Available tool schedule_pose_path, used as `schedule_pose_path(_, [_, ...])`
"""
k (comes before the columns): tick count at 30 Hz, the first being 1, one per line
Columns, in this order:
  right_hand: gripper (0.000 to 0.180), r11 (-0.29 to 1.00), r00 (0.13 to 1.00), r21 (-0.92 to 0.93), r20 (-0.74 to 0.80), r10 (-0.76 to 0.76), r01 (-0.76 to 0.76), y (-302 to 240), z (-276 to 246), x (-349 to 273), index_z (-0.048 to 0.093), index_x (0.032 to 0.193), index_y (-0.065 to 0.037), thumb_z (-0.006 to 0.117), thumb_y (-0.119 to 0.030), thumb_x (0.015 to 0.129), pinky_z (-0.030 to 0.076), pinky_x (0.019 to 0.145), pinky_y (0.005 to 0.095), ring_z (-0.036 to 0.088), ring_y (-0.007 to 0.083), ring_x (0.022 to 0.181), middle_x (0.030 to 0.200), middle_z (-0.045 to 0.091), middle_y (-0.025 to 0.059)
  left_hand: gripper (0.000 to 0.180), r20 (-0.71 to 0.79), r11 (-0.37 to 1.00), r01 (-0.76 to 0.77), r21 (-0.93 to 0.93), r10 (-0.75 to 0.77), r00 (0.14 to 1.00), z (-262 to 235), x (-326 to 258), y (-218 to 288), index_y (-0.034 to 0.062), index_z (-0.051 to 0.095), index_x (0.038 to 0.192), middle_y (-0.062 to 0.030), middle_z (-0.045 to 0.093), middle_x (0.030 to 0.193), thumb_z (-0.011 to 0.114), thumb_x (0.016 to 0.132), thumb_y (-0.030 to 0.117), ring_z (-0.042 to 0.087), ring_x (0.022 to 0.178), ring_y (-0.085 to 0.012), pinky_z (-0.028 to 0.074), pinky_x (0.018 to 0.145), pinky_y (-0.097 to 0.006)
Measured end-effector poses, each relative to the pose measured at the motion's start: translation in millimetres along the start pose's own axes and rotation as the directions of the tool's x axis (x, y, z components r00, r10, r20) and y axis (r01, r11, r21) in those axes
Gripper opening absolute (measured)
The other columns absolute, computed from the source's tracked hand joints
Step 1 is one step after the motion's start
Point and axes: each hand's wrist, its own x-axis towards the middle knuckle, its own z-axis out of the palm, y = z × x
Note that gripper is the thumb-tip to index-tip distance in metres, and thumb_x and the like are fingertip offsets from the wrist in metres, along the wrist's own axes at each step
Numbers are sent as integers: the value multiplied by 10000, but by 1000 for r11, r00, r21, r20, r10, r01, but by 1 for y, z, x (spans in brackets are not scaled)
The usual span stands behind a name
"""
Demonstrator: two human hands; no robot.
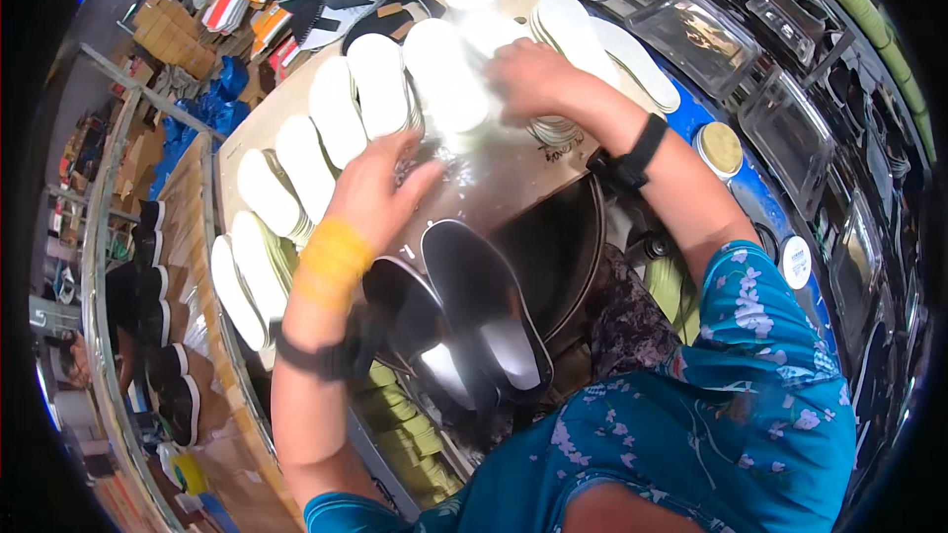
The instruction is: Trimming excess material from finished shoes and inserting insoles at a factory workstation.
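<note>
White insoles [333, 111] and black shoes [479, 281] flank the left hand [377, 192], grip spread, empty; right hand [533, 82] blurred (grip: cannot tell).

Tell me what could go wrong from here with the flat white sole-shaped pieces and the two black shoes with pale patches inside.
The flat white sole-shaped pieces are stacked close together, so the blurred bare right hand might knock a neighbouring stack askew.

The two black shoes with pale patches inside lie close to the person's body and could slip if bumped.

Bright glare washes out some pieces near the right hand, so a crooked edge might go unnoticed.
</note>
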Motion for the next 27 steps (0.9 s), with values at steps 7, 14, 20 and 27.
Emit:
schedule_pose_path(7, [570, 963, 961, 47, -91, -262, 267, 45, 43, -15, 515, 1143, -26, 693, -217, 636, 370, 937, 367, 459, 334, 1076, 1149, 510, 168, 524, 175, 910, -34, 414, -43, 984, 83, 100, -65, 25, 564, 1013, -209, 544, 1057, 620, 720, 455, 554, 949, -352, 458, 809, -414])
schedule_pose_path(14, [269, 862, 914, 312, -203, -351, 400, 65, 41, -16, 574, 911, 14, 629, -151, 706, 434, 735, 367, 546, 325, 818, 862, 570, 182, 232, 232, 892, -241, 383, 160, 959, 86, 117, -70, -30, 568, 782, -250, 571, 712, 482, 767, 184, 565, 732, -410, 454, 701, -448])
schedule_pose_path(20, [163, 976, 935, 160, -344, -84, 146, 43, 34, -41, 607, 866, -11, 566, -138, 773, 452, 676, 364, 566, 320, 708, 748, 579, 178, 297, -150, 738, 163, 655, -85, 985, 57, 81, -51, -50, 569, 915, -274, 570, 858, 498, 775, 202, 559, 856, -389, 437, 766, -435])
schedule_pose_path(27, [254, 568, 283, 750, -657, 699, 339, -24, -43, -125, 578, 1054, -24, 550, -149, 835, 448, 650, 231, 577, 115, 755, 867, 624, 17, 370, -524, 827, 247, -504, -521, 674, -68, -114, -19, -36, 553, 1087, -107, 603, 1004, 550, 854, 251, 587, 882, -165, 460, 743, -253])
